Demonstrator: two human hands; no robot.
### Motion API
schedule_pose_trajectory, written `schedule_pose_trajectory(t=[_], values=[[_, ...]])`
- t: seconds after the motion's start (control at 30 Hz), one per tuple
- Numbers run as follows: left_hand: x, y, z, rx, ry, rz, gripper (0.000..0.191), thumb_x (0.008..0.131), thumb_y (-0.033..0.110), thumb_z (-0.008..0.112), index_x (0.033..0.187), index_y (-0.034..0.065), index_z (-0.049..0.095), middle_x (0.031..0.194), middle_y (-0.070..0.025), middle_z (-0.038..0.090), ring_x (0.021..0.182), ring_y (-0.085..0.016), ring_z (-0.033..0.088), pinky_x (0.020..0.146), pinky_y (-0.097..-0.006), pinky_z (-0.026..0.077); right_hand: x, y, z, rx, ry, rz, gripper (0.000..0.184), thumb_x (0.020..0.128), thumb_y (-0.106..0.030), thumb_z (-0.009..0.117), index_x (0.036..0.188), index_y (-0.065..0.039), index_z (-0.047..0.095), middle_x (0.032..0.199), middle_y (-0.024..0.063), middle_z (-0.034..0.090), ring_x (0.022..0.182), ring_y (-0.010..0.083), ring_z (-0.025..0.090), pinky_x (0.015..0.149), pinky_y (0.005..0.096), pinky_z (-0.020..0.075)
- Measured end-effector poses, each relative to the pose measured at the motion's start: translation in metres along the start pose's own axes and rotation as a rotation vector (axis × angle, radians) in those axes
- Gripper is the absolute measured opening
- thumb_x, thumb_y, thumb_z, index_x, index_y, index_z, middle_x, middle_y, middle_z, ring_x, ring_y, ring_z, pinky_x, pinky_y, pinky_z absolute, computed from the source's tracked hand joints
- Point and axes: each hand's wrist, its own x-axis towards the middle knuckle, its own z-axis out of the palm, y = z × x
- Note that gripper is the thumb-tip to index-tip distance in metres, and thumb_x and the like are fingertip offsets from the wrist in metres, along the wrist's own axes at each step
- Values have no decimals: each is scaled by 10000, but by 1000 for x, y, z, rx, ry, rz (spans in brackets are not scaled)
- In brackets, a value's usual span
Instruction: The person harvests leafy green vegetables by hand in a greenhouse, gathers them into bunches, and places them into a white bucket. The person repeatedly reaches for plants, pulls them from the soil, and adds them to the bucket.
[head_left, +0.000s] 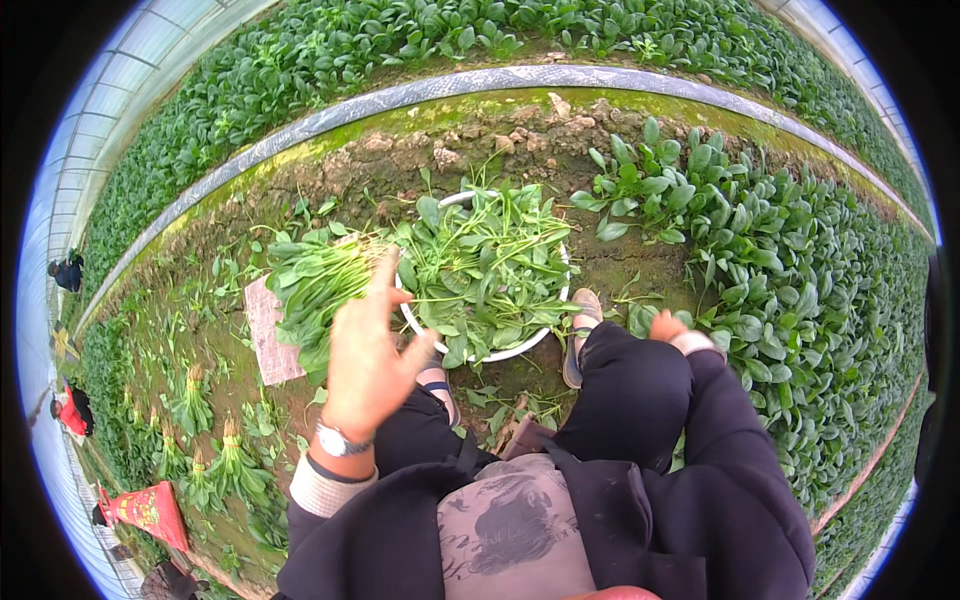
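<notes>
My left hand (371, 352), a wristwatch on its wrist, is raised with fingers apart and nothing held. It partly covers a pile of spinach (311, 289) with its roots pointing right. The pile lies over a pinkish sheet (271, 341) on the soil. Beside it, between my feet, stands a round white basin (517, 349) heaped with loose spinach leaves (487, 277). My right hand (666, 326) is low beyond my right knee, at the edge of the growing spinach (780, 292). Its fingers are blurred and partly hidden, so a hold on the leaf beside it is unclear.
Tied spinach bundles (231, 457) stand on the ground at left. A red printed sack (154, 514) lies farther back, and a person in red (75, 411) is at the far left. A pale raised strip (525, 76) crosses ahead, with more spinach behind it.
</notes>
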Motion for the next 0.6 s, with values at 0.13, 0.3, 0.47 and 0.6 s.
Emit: schedule_pose_trajectory(t=[0.13, 0.3, 0.47, 0.6], values=[[10, 43, 47, -70, -206, 137, 842, 724, 203, 740, 1433, 84, 302, 983, -71, 607, 919, -259, 552, 941, -436, 377, 12, 46, 133, 175, 65, 162, 337, 845, -223, 556, 1113, -18, 566, 1170, 202, 534, 1016, 358, 607, 841, 439, 509], [31, 33, 90, 60, -394, 142, 753, 742, 209, 717, 1392, 79, 361, 953, -83, 625, 932, -279, 573, 912, -407, 397, 25, 67, 136, 233, 216, 249, 282, 859, -209, 548, 1074, -28, 576, 1117, 178, 568, 911, 334, 648, 771, 414, 537], [57, 25, 112, 10, -465, 125, 709, 761, 227, 705, 1370, 64, 380, 943, -103, 629, 926, -290, 581, 894, -412, 406, 43, 89, 32, -101, 79, -20, 173, 831, -123, 520, 846, -31, 666, 1008, 187, 657, 913, 353, 648, 766, 453, 527], [72, 24, 113, -63, -532, 127, 683, 769, 221, 698, 1357, 59, 392, 939, -111, 620, 918, -300, 574, 879, -407, 416, 55, 7, -62, 147, 237, -210, 198, 806, -114, 496, 874, -19, 655, 977, 184, 656, 901, 359, 638, 787, 451, 514]])
